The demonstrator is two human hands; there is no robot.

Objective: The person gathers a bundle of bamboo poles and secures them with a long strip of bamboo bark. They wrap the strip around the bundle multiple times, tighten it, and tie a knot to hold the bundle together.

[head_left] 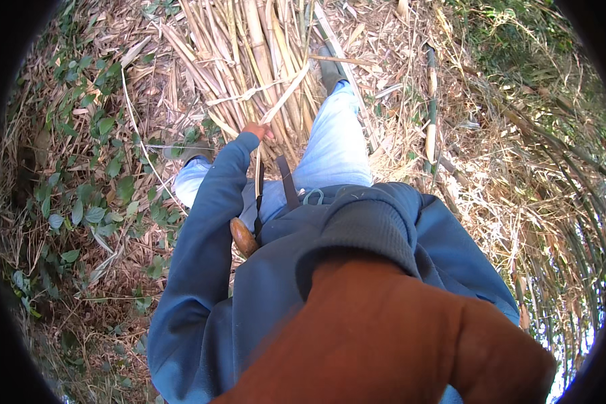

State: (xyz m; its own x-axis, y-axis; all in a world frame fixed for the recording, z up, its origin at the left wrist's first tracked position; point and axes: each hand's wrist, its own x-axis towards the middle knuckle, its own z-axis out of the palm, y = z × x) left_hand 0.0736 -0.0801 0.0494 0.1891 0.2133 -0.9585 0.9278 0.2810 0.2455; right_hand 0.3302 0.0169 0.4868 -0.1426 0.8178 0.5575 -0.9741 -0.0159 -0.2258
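A bundle of dry bamboo stalks (256,47) lies on the ground in front of me, with pale flat strips crossing over it. At the bundle's near end, my left hand (257,131) is closed on a pale bamboo strip (286,97) that slants up to the right. My right hand (390,337) is raised very close to the camera and fills the lower middle; its fingers cannot be made out. A rounded wooden handle (244,237) sticks out by my waist on the left, beside a dark strap (287,182).
My feet straddle the bundle, with a dark shoe (330,71) on its right. Leafy green vines (94,202) grow at the left. A green and pale bamboo pole (431,101) lies on the leaf litter at the right, near tangled dry brush (532,121).
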